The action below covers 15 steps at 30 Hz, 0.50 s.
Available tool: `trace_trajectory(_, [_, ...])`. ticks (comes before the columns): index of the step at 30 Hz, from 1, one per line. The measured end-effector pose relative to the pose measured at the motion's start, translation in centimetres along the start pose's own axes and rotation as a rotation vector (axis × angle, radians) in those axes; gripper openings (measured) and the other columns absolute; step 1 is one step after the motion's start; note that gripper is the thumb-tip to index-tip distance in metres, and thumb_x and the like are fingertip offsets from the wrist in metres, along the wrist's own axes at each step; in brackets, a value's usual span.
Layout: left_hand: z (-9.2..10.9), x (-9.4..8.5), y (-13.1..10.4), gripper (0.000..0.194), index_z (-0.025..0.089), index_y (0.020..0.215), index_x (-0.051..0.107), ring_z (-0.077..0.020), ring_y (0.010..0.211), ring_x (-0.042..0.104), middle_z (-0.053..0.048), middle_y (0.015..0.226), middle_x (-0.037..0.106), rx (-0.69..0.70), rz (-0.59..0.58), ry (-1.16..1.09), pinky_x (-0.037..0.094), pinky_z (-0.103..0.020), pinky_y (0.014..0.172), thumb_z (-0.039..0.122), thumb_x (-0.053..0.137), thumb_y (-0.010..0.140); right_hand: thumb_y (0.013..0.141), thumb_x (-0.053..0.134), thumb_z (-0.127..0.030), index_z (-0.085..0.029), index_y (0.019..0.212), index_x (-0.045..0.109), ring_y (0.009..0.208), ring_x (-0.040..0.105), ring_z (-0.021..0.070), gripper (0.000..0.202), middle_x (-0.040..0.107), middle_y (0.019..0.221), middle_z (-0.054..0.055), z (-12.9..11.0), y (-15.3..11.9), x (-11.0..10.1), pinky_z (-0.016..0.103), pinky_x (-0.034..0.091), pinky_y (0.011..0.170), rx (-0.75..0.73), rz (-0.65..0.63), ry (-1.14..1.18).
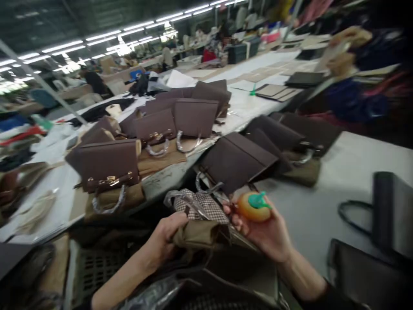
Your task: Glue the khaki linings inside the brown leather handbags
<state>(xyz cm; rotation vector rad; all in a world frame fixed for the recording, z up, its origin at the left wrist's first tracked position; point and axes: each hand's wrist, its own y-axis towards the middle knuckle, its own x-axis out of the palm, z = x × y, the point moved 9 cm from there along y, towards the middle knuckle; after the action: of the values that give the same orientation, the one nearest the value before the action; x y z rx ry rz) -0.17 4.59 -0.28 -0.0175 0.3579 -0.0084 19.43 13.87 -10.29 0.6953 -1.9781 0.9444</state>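
Observation:
My right hand [269, 232] is wrapped round a small amber squeeze bottle [253, 211] with a green cap [257, 199]. Its fingertips are close to a dark brown handbag [240, 262] lying in front of me. My left hand [169, 230] grips a folded olive-brown flap [196, 233] of fabric at that bag. Just beyond the hands are a houndstooth-patterned piece [201, 206] and a bag handle [185, 199] in clear plastic wrap. The picture is blurred, so fine details of the bag are hard to make out.
Several brown handbags [108, 165] with wrapped handles stand on the left table [164, 178]. More brown bags [238, 159] lie on the grey table [364, 172] at right, with a black bag [392, 215] near its edge. A plastic crate [100, 267] sits low at left.

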Motion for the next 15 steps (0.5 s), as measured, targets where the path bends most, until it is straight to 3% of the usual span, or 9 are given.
trace_trajectory(5, [-0.6, 0.6, 0.3, 0.021, 0.019, 0.089, 0.082, -0.0259, 0.091, 0.071, -0.011, 0.095, 0.078, -0.067, 0.084, -0.086, 0.055, -0.033, 0.084, 0.039, 0.074, 0.087, 0.095, 0.056, -0.066, -0.018, 0.105, 0.078, 0.13, 0.063, 0.0245, 0.054, 0.072, 0.134, 0.015, -2.4, -1.8, 0.9, 0.028, 0.059, 0.091, -0.169, -0.049, 0.12])
trace_trajectory(9, [0.7, 1.2, -0.6, 0.018, 0.021, 0.095, 0.083, -0.026, 0.098, 0.072, -0.01, 0.104, 0.08, -0.047, 0.136, -0.106, 0.053, -0.028, 0.086, 0.035, 0.078, 0.085, 0.094, 0.058, -0.067, -0.023, 0.103, 0.079, 0.144, 0.05, 0.0282, 0.05, 0.07, 0.141, 0.011, -2.9, -5.2, -0.5, 0.034, 0.061, 0.087, -0.33, 0.078, 0.154])
trace_trajectory(15, [1.7, 0.7, -0.8, 0.024, 0.021, 0.091, 0.083, -0.0238, 0.098, 0.066, -0.007, 0.103, 0.072, -0.022, 0.364, -0.159, 0.052, -0.025, 0.087, 0.045, 0.08, 0.084, 0.096, 0.053, -0.065, -0.023, 0.108, 0.08, 0.154, 0.038, 0.0343, 0.052, 0.059, 0.155, 0.012, -2.5, -8.6, -1.5, 0.052, 0.055, 0.105, -0.464, 0.2, 0.143])
